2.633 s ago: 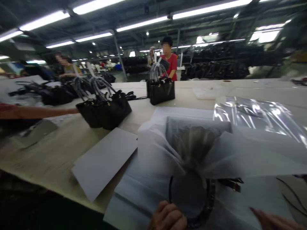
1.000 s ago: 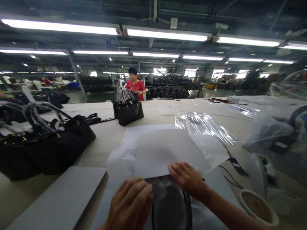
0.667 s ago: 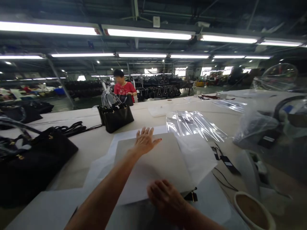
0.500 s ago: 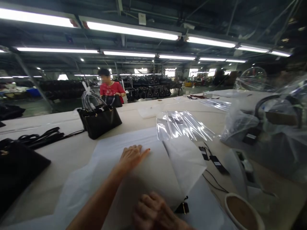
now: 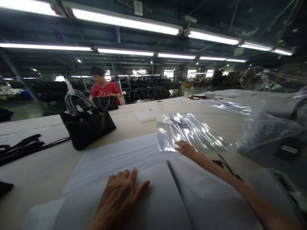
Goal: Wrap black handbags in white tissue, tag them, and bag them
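My left hand (image 5: 118,195) lies palm down on a white paper-like wrap (image 5: 159,185), fingers spread and pressing it flat. Whatever is under the wrap is hidden. Stretched forward, my right hand (image 5: 188,149) is at the near edge of a stack of clear plastic sheets (image 5: 192,127), its fingers extended over the film. No grip on the plastic shows. More thin white tissue paper (image 5: 115,153) spreads on the table beneath the wrap.
A black handbag (image 5: 91,127) with wrapped handles stands at left, black straps (image 5: 26,147) nearby. Black tags (image 5: 218,163) lie by my right forearm. A plastic-covered bag (image 5: 271,134) sits at right. Across the table (image 5: 134,137), a person (image 5: 105,88) handles another black bag.
My right hand has moved from the near edge of the wrap forward to the clear plastic sheets. My left hand stays on the wrap. The view has shifted somewhat.
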`<action>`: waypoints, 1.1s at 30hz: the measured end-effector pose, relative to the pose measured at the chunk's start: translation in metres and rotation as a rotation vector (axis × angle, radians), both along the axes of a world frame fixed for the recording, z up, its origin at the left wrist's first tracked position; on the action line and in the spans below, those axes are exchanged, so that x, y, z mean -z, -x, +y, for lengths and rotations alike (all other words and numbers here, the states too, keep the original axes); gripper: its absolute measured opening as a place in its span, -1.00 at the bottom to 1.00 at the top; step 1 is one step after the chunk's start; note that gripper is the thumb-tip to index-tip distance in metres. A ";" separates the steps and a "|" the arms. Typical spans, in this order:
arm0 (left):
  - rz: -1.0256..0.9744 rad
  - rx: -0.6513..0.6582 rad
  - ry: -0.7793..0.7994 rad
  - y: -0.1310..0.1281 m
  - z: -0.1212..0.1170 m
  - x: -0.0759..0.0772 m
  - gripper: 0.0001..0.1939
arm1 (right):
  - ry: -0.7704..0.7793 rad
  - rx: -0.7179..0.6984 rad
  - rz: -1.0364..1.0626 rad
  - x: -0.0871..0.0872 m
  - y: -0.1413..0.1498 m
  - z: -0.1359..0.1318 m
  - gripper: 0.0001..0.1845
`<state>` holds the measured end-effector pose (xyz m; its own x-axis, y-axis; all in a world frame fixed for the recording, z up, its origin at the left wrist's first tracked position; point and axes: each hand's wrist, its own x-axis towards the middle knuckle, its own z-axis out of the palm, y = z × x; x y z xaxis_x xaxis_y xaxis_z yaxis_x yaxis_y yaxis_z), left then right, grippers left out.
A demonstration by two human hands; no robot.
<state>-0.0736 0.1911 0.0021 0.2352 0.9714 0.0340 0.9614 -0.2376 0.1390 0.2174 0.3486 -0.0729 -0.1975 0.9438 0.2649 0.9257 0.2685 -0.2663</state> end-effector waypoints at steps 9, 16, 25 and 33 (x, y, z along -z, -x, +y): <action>-0.032 -0.003 -0.043 0.007 0.005 0.016 -0.39 | 0.045 0.077 0.072 0.079 0.009 0.036 -0.72; -0.031 -0.019 -0.057 0.006 0.003 0.015 -0.39 | 0.094 0.047 0.246 0.069 -0.007 0.049 -0.68; -0.017 -0.022 -0.039 0.006 0.004 0.016 -0.37 | 0.201 0.134 0.203 0.057 0.000 0.054 -0.75; -0.020 -0.014 -0.042 0.006 0.003 0.015 -0.36 | 0.158 0.178 0.082 0.032 0.007 0.054 -0.77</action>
<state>-0.0793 0.1940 -0.0128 0.2205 0.9722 0.0791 0.9618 -0.2302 0.1484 0.2107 0.4024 -0.1048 -0.0085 0.9928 0.1197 0.9281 0.0524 -0.3686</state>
